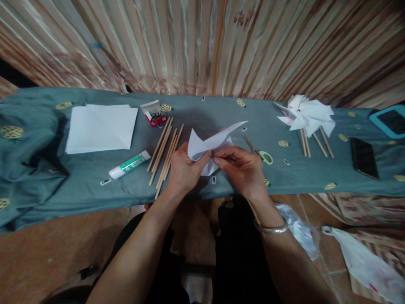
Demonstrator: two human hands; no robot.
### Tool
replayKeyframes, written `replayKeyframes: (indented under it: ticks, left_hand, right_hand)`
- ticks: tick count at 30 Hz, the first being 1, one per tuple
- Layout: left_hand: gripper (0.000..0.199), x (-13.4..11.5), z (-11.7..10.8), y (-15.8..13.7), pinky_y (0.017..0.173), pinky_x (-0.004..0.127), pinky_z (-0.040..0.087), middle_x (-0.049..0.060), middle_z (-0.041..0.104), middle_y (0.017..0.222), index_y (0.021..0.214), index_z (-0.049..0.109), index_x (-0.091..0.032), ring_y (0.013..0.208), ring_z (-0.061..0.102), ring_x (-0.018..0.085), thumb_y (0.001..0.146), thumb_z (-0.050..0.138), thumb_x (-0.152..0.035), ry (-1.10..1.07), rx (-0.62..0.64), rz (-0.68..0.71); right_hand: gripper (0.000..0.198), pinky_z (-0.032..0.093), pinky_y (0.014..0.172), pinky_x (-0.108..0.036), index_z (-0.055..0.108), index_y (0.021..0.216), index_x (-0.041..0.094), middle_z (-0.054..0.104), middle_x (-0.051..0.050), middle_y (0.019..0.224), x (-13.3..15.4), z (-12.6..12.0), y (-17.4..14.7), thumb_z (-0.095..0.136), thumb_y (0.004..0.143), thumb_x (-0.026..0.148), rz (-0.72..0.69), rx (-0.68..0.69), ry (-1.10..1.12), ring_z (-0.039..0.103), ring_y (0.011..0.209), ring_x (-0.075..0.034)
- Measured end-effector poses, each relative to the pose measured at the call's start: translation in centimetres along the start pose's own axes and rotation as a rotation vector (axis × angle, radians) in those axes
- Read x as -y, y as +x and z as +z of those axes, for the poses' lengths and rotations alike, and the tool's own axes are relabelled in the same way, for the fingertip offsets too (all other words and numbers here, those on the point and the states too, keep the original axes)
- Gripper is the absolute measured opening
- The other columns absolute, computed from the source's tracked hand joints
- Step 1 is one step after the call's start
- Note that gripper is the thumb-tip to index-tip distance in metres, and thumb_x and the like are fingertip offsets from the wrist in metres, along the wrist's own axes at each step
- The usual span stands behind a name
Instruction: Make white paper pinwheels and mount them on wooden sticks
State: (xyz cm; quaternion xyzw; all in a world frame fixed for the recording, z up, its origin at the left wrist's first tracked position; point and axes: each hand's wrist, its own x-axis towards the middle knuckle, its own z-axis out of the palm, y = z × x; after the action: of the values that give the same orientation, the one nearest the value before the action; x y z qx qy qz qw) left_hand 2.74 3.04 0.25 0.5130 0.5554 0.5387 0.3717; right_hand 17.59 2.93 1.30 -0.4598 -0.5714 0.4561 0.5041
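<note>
A white paper pinwheel (215,137), its corners folded in toward the middle, is held above the front of the cloth-covered table. My left hand (185,169) grips it from the left, thumb pressed near its centre. At that same centre, the thumb and forefinger of my right hand (242,169) are pinched together; something tiny and dark shows at their tips, too small to name. Just left of my left hand lie several wooden sticks (164,154). Yellow-handled scissors (264,156) rest beside my right hand.
Stacked white paper (101,128), a glue tube (129,164) and an open red box (155,116) of small metal pins lie to the left. Finished pinwheels (308,114) on sticks, a black phone (363,158) and a blue-framed device (390,120) sit right. A curtain (196,46) hangs behind.
</note>
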Motion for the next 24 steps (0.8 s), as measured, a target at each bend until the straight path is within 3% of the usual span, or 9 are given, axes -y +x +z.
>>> replayKeyframes:
  ticks: [11,17,24]
  left_hand:
    - [0.013,0.11,-0.01,-0.10,0.060,0.025,0.045,0.004,0.068,0.068,0.068,0.072,-0.017,0.064,0.061,0.017,0.073,0.073,-0.029,0.022,0.017,0.068]
    - [0.014,0.07,0.04,-0.12,0.060,0.026,0.047,0.006,0.070,0.074,0.071,0.074,-0.015,0.065,0.063,0.018,0.073,0.073,-0.029,0.000,0.032,0.059]
    - [0.016,0.05,0.05,-0.18,0.062,0.026,0.049,0.007,0.072,0.078,0.078,0.075,-0.014,0.068,0.065,0.019,0.075,0.072,-0.030,0.025,0.041,0.074]
  right_hand:
    - [0.010,0.059,0.075,-0.029,0.071,0.077,0.023,0.073,0.003,0.079,-0.54,-0.37,0.23,0.077,0.070,0.023,0.055,-0.034,0.113,0.069,0.075,-0.013]
    - [0.013,0.059,0.076,-0.030,0.068,0.079,0.022,0.072,0.002,0.079,-0.54,-0.44,0.27,0.077,0.072,0.027,0.073,-0.006,0.067,0.069,0.076,-0.013]
    - [0.011,0.057,0.074,-0.027,0.068,0.077,0.022,0.071,0.003,0.078,-0.57,-0.33,0.28,0.076,0.069,0.020,0.072,-0.036,0.106,0.067,0.074,-0.012]
